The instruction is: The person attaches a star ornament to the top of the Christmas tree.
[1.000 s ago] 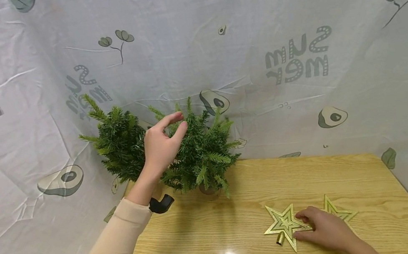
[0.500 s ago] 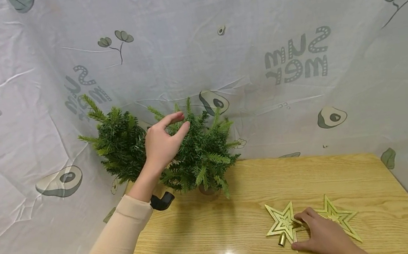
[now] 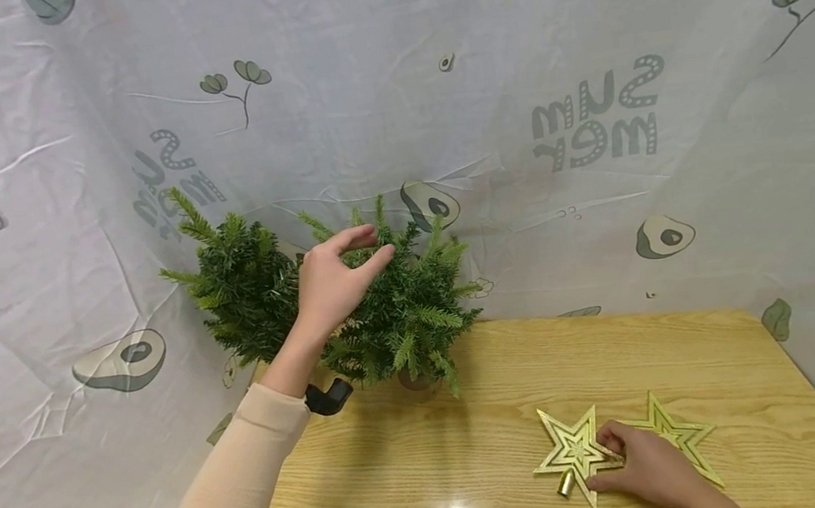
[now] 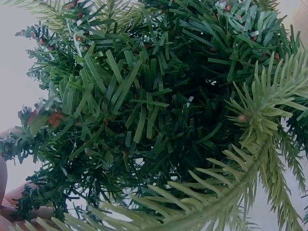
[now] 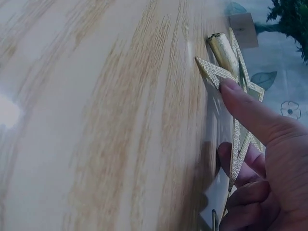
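My left hand [image 3: 332, 288] is raised at the small green artificial Christmas tree [image 3: 414, 312], thumb and fingers apart with nothing between them. The left wrist view is filled by the tree's branches [image 4: 144, 106]; only bits of the fingers show at its lower left edge. On the wooden table, my right hand [image 3: 650, 465] grips a gold star tree topper [image 3: 574, 446] by its right side. In the right wrist view the thumb lies against one point of the star topper [image 5: 236, 149], with fingers behind it. The topper's short tube [image 3: 565, 484] faces the front.
A second gold star topper [image 3: 673, 432] lies just right of the first, partly covered by my right hand. Another small green tree [image 3: 238, 294] stands at the back left. A printed white curtain [image 3: 435, 100] hangs behind the wooden table [image 3: 525, 358].
My left hand has shifted slightly right, and its thumb has spread farther from the fingers. The right hand has changed its hold a little, and the star topper has shifted and tilted slightly.
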Demonstrator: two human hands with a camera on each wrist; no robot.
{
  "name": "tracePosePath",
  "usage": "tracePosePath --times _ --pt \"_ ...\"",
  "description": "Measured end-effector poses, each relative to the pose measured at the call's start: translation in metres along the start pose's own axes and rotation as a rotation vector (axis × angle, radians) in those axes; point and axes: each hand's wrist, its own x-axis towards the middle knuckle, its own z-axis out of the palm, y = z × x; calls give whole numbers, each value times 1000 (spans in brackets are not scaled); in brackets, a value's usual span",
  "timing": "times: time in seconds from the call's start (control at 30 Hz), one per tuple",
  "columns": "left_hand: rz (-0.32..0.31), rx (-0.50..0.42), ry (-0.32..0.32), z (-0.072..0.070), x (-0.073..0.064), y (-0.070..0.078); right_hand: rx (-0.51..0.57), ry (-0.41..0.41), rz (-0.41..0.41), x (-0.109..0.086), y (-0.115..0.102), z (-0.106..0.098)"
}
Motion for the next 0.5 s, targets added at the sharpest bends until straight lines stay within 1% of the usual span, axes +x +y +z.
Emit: tracePosePath --times 0.2,0.33,0.5 --pt "-15 26 -9 2 3 1 101 39 23 -1 4 0" --pt "-22 50 -6 2 4 2 173 83 0 -2 4 -2" --pt "-21 68 2 3 4 3 199 125 -40 -5 6 -6"
